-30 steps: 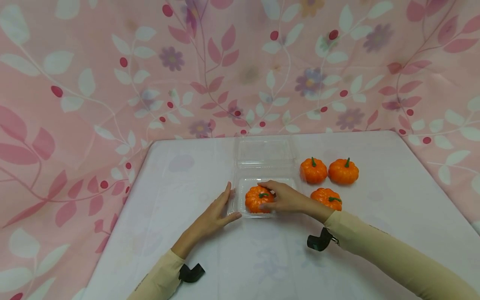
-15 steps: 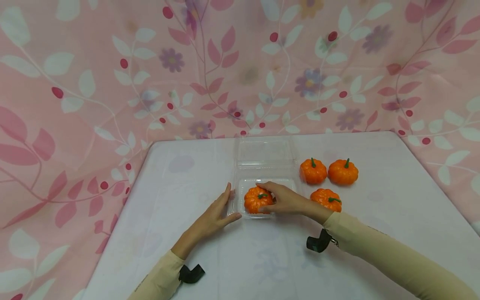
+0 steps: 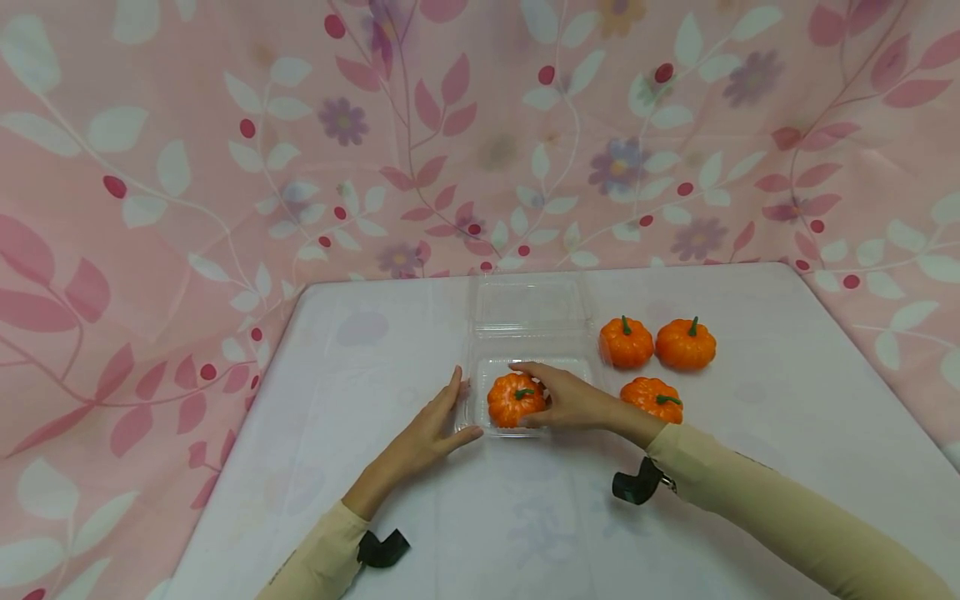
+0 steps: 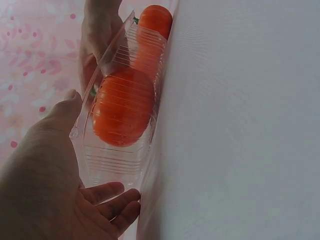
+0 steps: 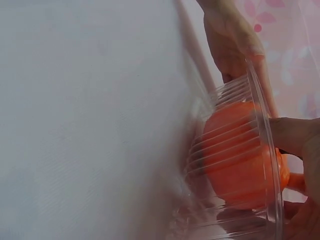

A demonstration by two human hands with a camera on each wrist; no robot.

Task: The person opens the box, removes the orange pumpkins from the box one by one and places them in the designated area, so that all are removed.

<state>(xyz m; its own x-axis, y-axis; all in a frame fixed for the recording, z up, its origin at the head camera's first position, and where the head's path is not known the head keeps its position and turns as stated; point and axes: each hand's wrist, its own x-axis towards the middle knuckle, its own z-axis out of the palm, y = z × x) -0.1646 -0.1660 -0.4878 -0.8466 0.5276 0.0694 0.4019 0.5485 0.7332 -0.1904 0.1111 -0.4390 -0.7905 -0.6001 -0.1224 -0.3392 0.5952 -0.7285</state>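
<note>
An orange pumpkin [image 3: 513, 402] with a green stem sits in the left part of a clear plastic clamshell box [image 3: 570, 343], whose lid lies folded back behind it. My right hand [image 3: 573, 398] reaches in from the right and grips this pumpkin between thumb and fingers. At the box's left side my left hand [image 3: 423, 429] rests with fingers straight and thumb spread by the front corner. In the left wrist view the pumpkin [image 4: 124, 107] shows through the ribbed wall; the right wrist view shows the right thumb [image 5: 290, 132] over the rim against it.
Two pumpkins stand to the right of the box, one nearer [image 3: 626, 342] and one farther right [image 3: 686, 344]. Another pumpkin [image 3: 654, 398] lies in front of them, partly behind the right wrist. A white cloth covers the table [image 3: 360, 350]; a pink floral curtain [image 3: 480, 133] hangs behind.
The gripped pumpkin has shifted slightly left inside the box, and the right hand has moved with it. The left hand has stayed in place.
</note>
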